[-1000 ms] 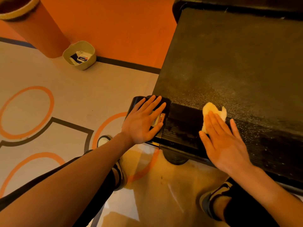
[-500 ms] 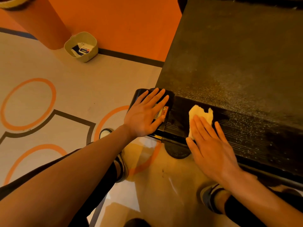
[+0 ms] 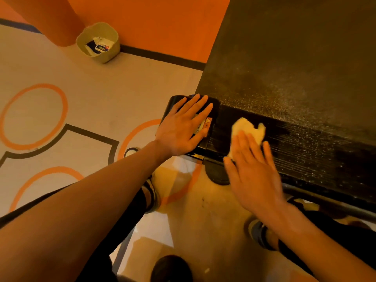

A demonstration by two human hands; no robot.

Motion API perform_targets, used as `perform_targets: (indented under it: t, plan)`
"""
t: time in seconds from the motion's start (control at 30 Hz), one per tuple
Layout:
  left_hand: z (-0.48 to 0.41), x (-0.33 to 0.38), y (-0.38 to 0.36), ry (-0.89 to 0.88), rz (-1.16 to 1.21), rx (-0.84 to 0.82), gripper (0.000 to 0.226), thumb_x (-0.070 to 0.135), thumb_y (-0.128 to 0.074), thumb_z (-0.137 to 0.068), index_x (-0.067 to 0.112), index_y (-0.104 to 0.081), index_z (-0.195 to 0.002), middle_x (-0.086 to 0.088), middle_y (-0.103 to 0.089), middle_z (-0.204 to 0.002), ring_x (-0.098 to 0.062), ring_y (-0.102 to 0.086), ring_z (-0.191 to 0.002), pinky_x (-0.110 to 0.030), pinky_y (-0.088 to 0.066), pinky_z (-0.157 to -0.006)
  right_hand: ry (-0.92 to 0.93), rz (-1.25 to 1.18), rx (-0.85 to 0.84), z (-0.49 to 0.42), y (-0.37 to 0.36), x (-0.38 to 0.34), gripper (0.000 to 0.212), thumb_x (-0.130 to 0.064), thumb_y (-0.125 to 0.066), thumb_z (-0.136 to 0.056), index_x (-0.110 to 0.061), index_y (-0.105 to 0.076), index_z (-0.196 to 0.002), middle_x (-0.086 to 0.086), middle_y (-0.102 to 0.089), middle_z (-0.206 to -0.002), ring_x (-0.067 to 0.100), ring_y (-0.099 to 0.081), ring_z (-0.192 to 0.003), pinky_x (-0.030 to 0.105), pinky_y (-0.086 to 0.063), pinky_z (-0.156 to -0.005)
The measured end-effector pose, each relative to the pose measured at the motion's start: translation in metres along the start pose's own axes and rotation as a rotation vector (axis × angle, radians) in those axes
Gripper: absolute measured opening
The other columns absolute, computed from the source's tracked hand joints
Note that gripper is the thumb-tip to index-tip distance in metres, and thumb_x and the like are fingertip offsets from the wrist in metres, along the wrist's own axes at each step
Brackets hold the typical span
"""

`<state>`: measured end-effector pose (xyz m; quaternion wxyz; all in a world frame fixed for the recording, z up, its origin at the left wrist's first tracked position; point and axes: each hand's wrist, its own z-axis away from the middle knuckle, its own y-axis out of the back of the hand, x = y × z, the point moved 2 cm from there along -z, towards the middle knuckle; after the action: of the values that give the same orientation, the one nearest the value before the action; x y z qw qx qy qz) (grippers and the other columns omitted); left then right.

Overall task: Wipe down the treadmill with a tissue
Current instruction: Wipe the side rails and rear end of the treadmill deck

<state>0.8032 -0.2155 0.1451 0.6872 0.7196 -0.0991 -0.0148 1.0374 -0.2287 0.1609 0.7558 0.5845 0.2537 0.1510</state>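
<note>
The black treadmill [image 3: 289,64] fills the right of the head view, its belt speckled with pale dust near the rear edge. My right hand [image 3: 252,169] lies flat with straight fingers on a crumpled pale tissue [image 3: 249,129], pressing it onto the ribbed rear end strip close to the left corner. My left hand [image 3: 181,127] rests flat, fingers spread, on the black corner cap with its warning label [image 3: 207,122]. The strip to the right of the tissue carries many pale specks.
A small beige bin [image 3: 97,42] holding a packet stands on the floor at the upper left, beside an orange column [image 3: 46,19]. The floor has orange rings and black lines. My shoes [image 3: 151,192] and knees are just below the treadmill's end.
My right hand has slid the tissue leftward along the rear strip toward the corner cap. My left hand has stayed on the cap.
</note>
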Motion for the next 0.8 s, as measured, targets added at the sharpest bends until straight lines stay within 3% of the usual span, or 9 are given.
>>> perform_targets:
  t: [0.1, 0.2, 0.3, 0.43, 0.5, 0.6, 0.8]
  plan:
    - [0.000, 0.002, -0.001, -0.009, -0.004, 0.013, 0.065, 0.051, -0.027, -0.108, 0.016, -0.030, -0.163, -0.009, -0.024, -0.170, -0.026, -0.015, -0.159, -0.047, -0.014, -0.128, 0.073, 0.002, -0.002, -0.009, -0.008, -0.037, 0.070, -0.053, -0.004, -0.106, -0.017, -0.016, -0.165, 0.003, -0.014, -0.172, 0.020, -0.005, -0.160, 0.049, -0.008, -0.130]
    - [0.000, 0.002, 0.000, -0.004, -0.011, 0.004, 0.066, 0.051, -0.026, -0.107, 0.016, -0.030, -0.163, -0.008, -0.023, -0.170, -0.026, -0.015, -0.159, -0.047, -0.013, -0.129, 0.111, 0.060, -0.036, 0.021, -0.011, -0.007, 0.067, -0.052, -0.003, -0.108, -0.019, -0.018, -0.165, 0.000, -0.016, -0.172, 0.018, -0.010, -0.160, 0.052, -0.019, -0.128]
    - [-0.001, 0.001, 0.001, 0.002, -0.006, -0.008, 0.067, 0.052, -0.024, -0.107, 0.017, -0.028, -0.164, -0.008, -0.022, -0.171, -0.026, -0.013, -0.159, -0.046, -0.010, -0.129, 0.066, 0.040, -0.029, 0.039, -0.005, 0.025, 0.067, -0.053, -0.004, -0.108, -0.020, -0.020, -0.165, -0.001, -0.018, -0.172, 0.016, -0.010, -0.160, 0.049, -0.013, -0.128]
    - [0.000, 0.001, 0.001, -0.003, -0.019, -0.016, 0.067, 0.052, -0.022, -0.107, 0.016, -0.029, -0.163, -0.009, -0.023, -0.171, -0.027, -0.015, -0.159, -0.048, -0.013, -0.128, 0.067, 0.039, 0.003, 0.000, -0.012, -0.033, 0.072, -0.054, 0.000, -0.105, -0.017, -0.013, -0.166, 0.003, -0.009, -0.173, 0.022, 0.000, -0.160, 0.045, -0.001, -0.130]
    - [0.000, 0.002, 0.001, -0.008, -0.015, -0.023, 0.068, 0.051, -0.021, -0.107, 0.015, -0.028, -0.163, -0.010, -0.022, -0.171, -0.028, -0.015, -0.159, -0.048, -0.013, -0.128, 0.104, 0.059, -0.005, -0.008, -0.017, -0.055, 0.071, -0.053, -0.005, -0.106, -0.016, -0.011, -0.166, 0.005, -0.009, -0.173, 0.023, 0.000, -0.161, 0.046, -0.003, -0.130]
    - [0.000, 0.001, 0.003, -0.003, -0.013, -0.026, 0.067, 0.052, -0.021, -0.107, 0.016, -0.028, -0.163, -0.009, -0.022, -0.171, -0.028, -0.015, -0.159, -0.048, -0.012, -0.129, 0.133, 0.065, -0.010, 0.012, -0.017, -0.030, 0.064, -0.049, -0.018, -0.109, -0.017, -0.019, -0.165, 0.002, -0.018, -0.172, 0.020, -0.009, -0.160, 0.046, -0.011, -0.130]
    - [0.000, 0.001, 0.002, 0.002, 0.004, 0.003, 0.066, 0.051, -0.024, -0.107, 0.016, -0.030, -0.163, -0.009, -0.023, -0.170, -0.028, -0.015, -0.159, -0.048, -0.012, -0.129, -0.114, 0.028, -0.034, 0.025, 0.001, 0.024, 0.075, -0.060, 0.002, -0.102, -0.020, -0.004, -0.165, 0.001, -0.005, -0.174, 0.016, 0.005, -0.160, 0.042, 0.004, -0.130]
